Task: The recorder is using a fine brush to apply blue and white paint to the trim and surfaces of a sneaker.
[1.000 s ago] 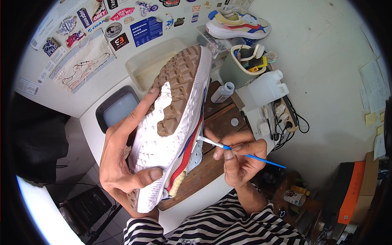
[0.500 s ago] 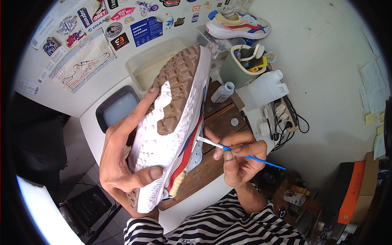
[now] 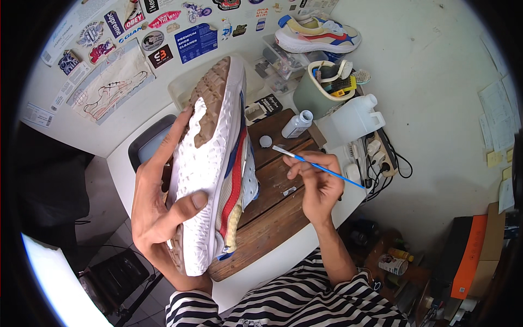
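Observation:
A sneaker (image 3: 210,169) is gripped from its left side by my left hand (image 3: 158,212), thumb across the white midsole and fingers behind. Its sole faces up, white over much of the tread, with brown lugs at the toe and a bit of brown at the heel. Red, blue and cream upper panels show on the right flank. My right hand (image 3: 321,185) pinches a thin blue paintbrush (image 3: 321,168), its pale flat tip pointing up-left, apart from the shoe. Near the tip lies a small round white cap (image 3: 265,141). Behind it stands an uncapped white bottle (image 3: 297,124).
A wooden board (image 3: 267,218) lies on the white table. Farther back are a grey tray (image 3: 147,139), a clear tub (image 3: 180,82), a green bin of brushes (image 3: 316,95), a white jug (image 3: 351,117) and a matching sneaker (image 3: 318,35). Cables and a power strip (image 3: 387,155) sit right.
The brush has come off the shoe's side and moved up and right, toward the bottle and cap. My left hand has shifted the shoe slightly left and turned it more upright.

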